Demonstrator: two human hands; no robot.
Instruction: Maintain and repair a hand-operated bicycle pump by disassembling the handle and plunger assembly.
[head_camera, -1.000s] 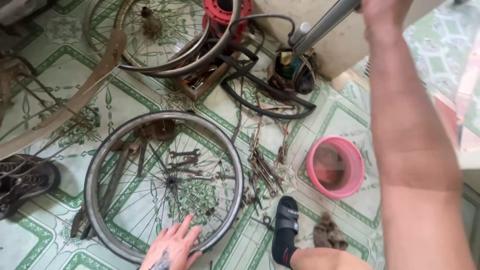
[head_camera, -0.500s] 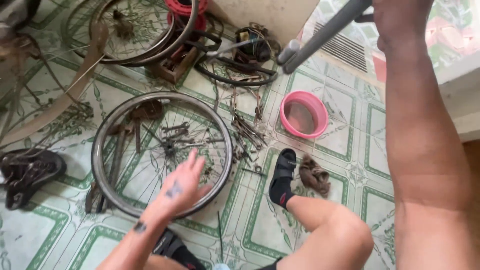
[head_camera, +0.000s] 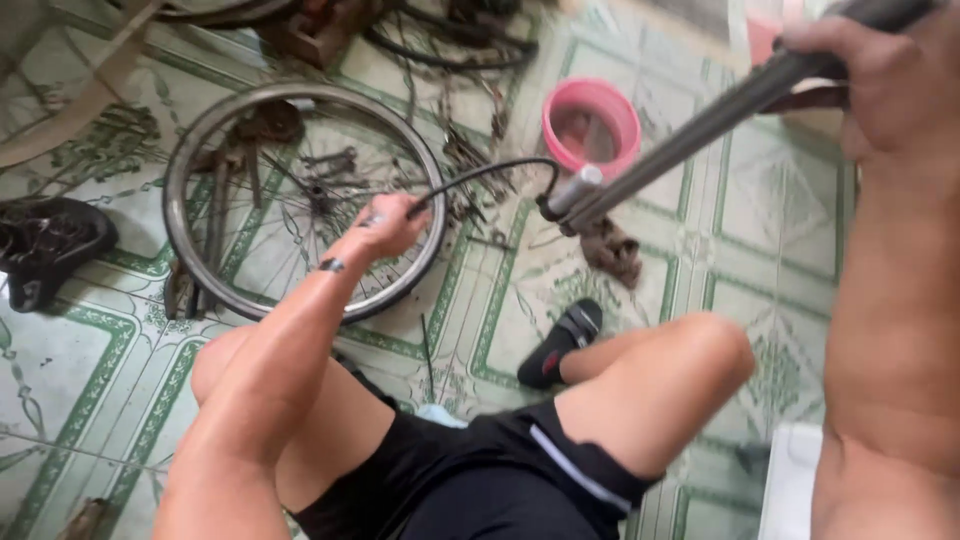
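My left hand (head_camera: 385, 225) is closed on the end of a thin black hose (head_camera: 480, 172), over the right side of a bicycle wheel (head_camera: 300, 195) that lies flat on the tiled floor. The hose curves back to the lower end of a long grey pump tube (head_camera: 700, 125). My right hand (head_camera: 880, 75) grips that tube at its upper end, at the top right of the view. The tube slants down and to the left. My knees and black shorts fill the bottom of the view.
A pink plastic bowl (head_camera: 592, 122) stands beyond the wheel. Loose metal tools (head_camera: 330, 170) lie inside and beside the rim. A black sandal (head_camera: 560, 345) is on my foot, a crumpled rag (head_camera: 610, 250) lies near it, and a black shoe (head_camera: 45, 245) sits at the left.
My left hand rose from the wheel's spokes and took hold of the hose end. The pump tube came down and left into the middle. The view tilted down, showing my legs.
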